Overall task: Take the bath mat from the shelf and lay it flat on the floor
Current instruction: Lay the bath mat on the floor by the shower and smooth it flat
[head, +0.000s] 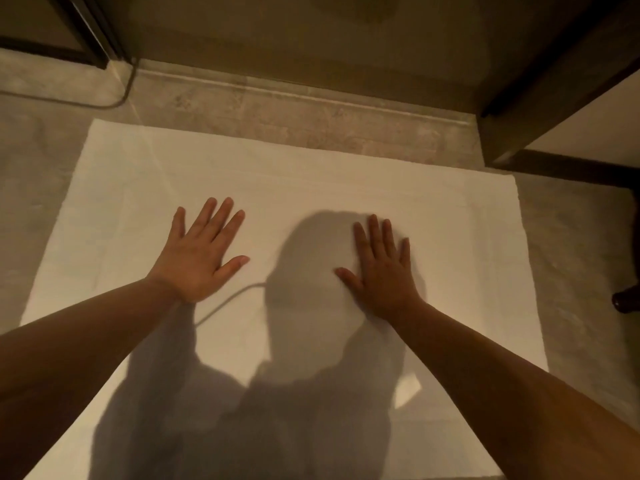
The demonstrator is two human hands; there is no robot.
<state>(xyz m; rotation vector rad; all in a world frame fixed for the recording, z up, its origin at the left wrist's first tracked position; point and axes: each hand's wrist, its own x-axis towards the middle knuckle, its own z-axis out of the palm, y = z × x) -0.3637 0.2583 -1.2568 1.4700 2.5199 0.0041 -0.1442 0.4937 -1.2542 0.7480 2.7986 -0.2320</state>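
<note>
Both hands (291, 261) on bath mat (311, 181), mat on floor (45, 161)

— How do the arms lie?

— Both forearms are bare and stretch forward from the lower corners, the left from the bottom left, the right from the bottom right, drawing nearer each other toward the wrists.

— And the hands?

— The left hand (199, 256) lies palm down, fingers straight and slightly spread, thumb pointing inward. The right hand (382, 271) mirrors it, flat and palm down. Neither closes on anything; they stay well apart.
</note>
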